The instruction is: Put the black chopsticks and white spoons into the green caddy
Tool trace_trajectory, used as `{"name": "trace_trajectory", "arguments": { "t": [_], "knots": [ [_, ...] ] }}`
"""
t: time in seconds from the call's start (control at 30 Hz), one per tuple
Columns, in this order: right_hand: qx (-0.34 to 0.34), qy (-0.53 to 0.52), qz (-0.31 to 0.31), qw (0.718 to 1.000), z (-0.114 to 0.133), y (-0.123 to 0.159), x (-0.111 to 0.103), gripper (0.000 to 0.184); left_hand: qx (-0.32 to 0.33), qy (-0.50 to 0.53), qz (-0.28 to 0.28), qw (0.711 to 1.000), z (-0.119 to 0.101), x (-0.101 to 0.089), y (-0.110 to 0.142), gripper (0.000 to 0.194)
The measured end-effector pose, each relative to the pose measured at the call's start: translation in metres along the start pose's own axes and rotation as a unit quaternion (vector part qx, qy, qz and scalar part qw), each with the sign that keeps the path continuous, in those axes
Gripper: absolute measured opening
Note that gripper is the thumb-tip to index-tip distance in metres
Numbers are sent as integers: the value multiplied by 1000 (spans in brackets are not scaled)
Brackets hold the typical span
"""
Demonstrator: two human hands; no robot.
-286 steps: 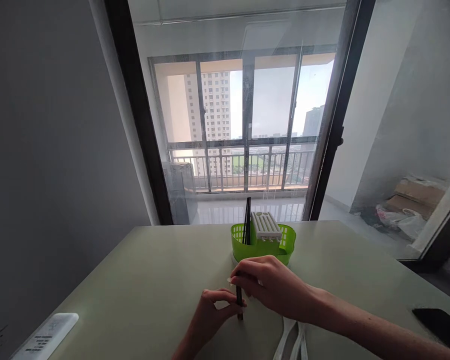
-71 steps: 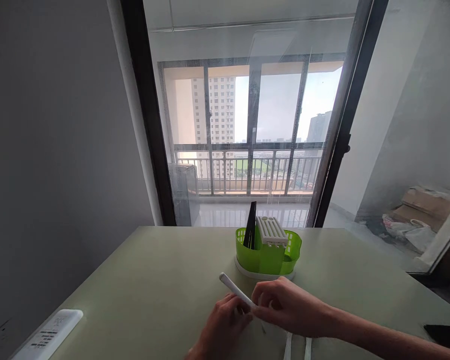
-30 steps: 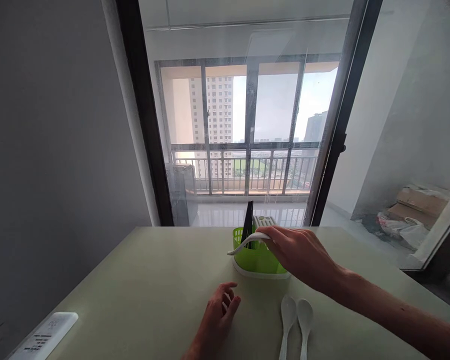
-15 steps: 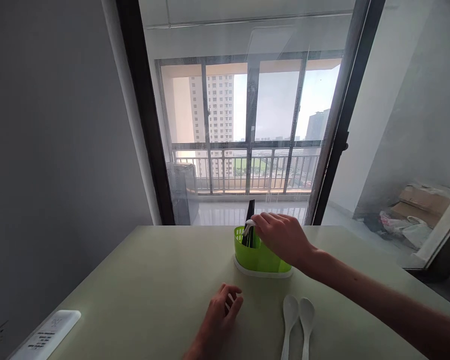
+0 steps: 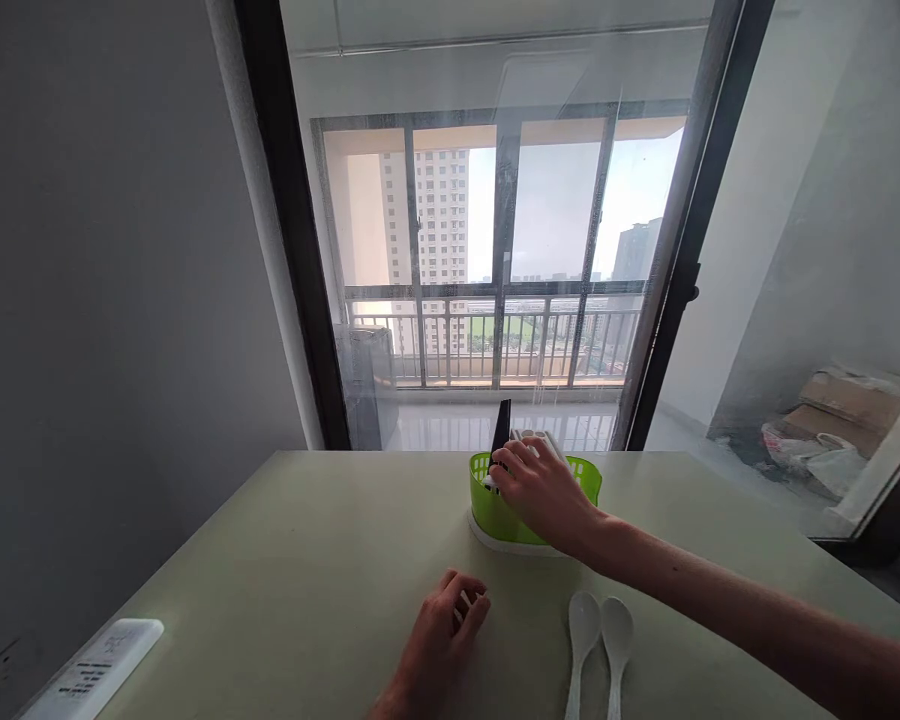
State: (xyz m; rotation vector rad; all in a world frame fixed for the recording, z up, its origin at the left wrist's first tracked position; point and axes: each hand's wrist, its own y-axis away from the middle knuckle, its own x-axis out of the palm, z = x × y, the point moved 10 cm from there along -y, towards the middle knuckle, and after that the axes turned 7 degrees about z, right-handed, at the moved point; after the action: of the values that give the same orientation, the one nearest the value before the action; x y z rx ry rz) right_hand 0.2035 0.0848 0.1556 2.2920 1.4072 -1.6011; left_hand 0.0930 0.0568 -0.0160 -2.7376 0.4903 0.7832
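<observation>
R hand (image 5: 544, 492) is over the left end of the green bin (image 5: 499, 522), fingers bent & a bit apart. A white spoon (image 5: 489, 482), mostly hid, is at the bin's open top by the fingertips, next to the black sticks (image 5: 502, 430); can't tell if they pinch it. L hand (image 5: 444, 625) is by the table (image 5: 307, 560), fingers curled w/ a small gap to the thumb. 2 spoons (image 5: 585, 622) lie nearby, side by side.

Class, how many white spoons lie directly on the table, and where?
2: the left spoon, right of the left hand, and the right spoon beside it. Any behind the right forearm would be hidden.
</observation>
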Motion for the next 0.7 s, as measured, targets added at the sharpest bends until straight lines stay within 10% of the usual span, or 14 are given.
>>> {"name": "trace_trajectory", "arguments": {
  "t": [0.7],
  "knots": [
    [21,18,15,1000,3,4,42,14,1,-29,13,999,-1,1,-1,33]
  ]
}}
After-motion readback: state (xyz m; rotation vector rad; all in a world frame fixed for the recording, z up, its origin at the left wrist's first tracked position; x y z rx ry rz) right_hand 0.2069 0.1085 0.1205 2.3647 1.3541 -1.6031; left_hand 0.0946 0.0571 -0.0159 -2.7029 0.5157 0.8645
